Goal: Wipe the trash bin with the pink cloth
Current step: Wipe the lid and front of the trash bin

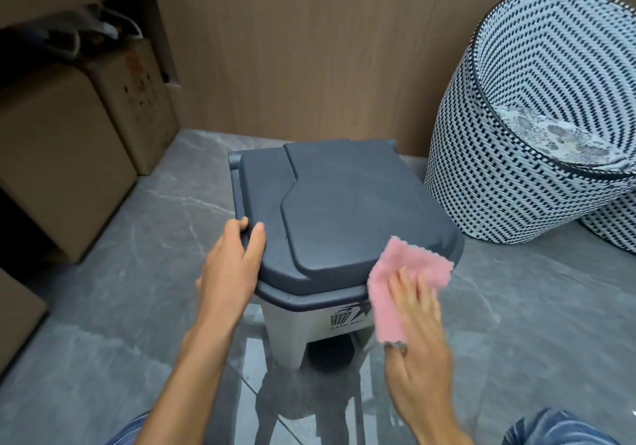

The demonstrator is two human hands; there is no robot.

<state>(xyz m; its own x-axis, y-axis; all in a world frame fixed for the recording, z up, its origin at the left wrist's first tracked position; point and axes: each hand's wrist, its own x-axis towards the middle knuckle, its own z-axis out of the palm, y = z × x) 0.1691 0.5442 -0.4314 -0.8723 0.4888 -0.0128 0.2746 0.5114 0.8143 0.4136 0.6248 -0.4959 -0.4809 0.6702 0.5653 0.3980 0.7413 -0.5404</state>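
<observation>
2 hands (231,265) (418,338): pink cloth (404,281) on upright trash bin (344,210).

1. Even, soft indoor light; no hard shadows.
2. The glossy grey marbled floor tiles (103,324) mirror the bin below the fingers.
3. The right hand (418,338) is motion-blurred.
4. Wide-angle bending curves the black-and-white woven basket (516,176).

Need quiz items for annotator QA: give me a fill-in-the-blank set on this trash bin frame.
1. The fluffy cloth under the right hand is ____ in colour.
2. The ____ hand grips the edge of the dark grey plastic lid.
3. The black-and-white woven basket stands to the ____ of the light grey trash bin.

Missing words: pink; left; right
</observation>
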